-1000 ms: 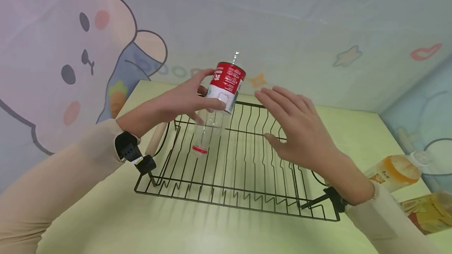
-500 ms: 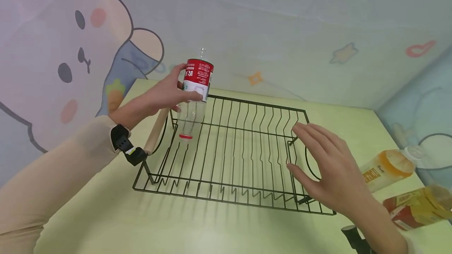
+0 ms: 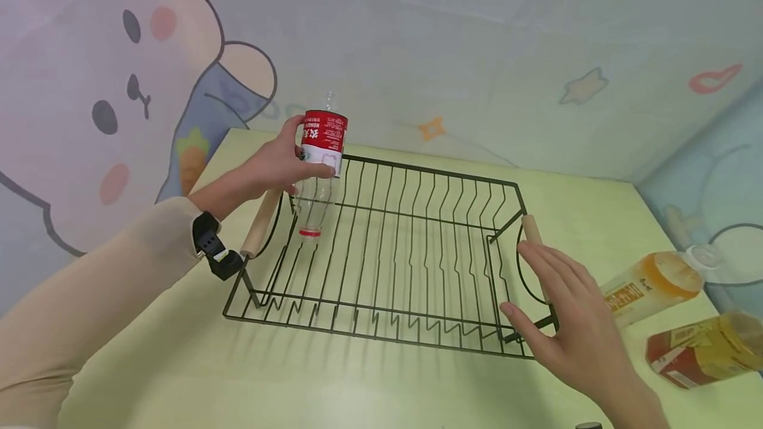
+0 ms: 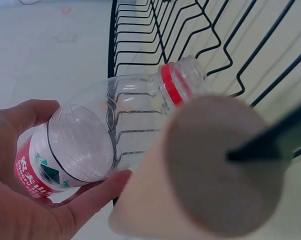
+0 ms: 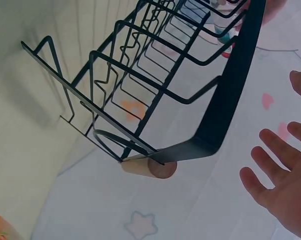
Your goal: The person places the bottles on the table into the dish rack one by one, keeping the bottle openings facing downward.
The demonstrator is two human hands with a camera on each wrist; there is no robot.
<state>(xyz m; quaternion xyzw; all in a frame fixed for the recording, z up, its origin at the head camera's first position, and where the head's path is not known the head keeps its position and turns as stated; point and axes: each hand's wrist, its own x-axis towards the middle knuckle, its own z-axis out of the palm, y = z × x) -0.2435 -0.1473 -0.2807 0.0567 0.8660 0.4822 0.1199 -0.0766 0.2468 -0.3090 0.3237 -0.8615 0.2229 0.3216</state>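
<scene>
My left hand (image 3: 277, 167) grips a clear plastic bottle (image 3: 324, 144) by its red and white label. The bottle is upside down, its neck with the red ring pointing down over the left end of a black wire dish rack (image 3: 393, 207). In the left wrist view the thumb and fingers wrap the bottle's (image 4: 135, 100) labelled part, and a wooden handle (image 4: 225, 165) covers part of the view. My right hand (image 3: 572, 316) is held with fingers extended near the rack's right wooden handle (image 3: 532, 229), holding nothing. In the right wrist view its fingers (image 5: 275, 160) are spread apart.
On the right of the pale green table (image 3: 298, 389) lie an orange-and-clear bottle (image 3: 656, 283) and a yellow-and-red labelled bottle (image 3: 703, 349). Behind the table hangs a grey backdrop (image 3: 429, 51) with cartoon prints. The rack's left wooden handle (image 3: 262, 224) is beside my left wrist.
My left hand has carried the bottle leftward to the rack's left end. My right hand has drawn away to the right and toward me, away from the bottle.
</scene>
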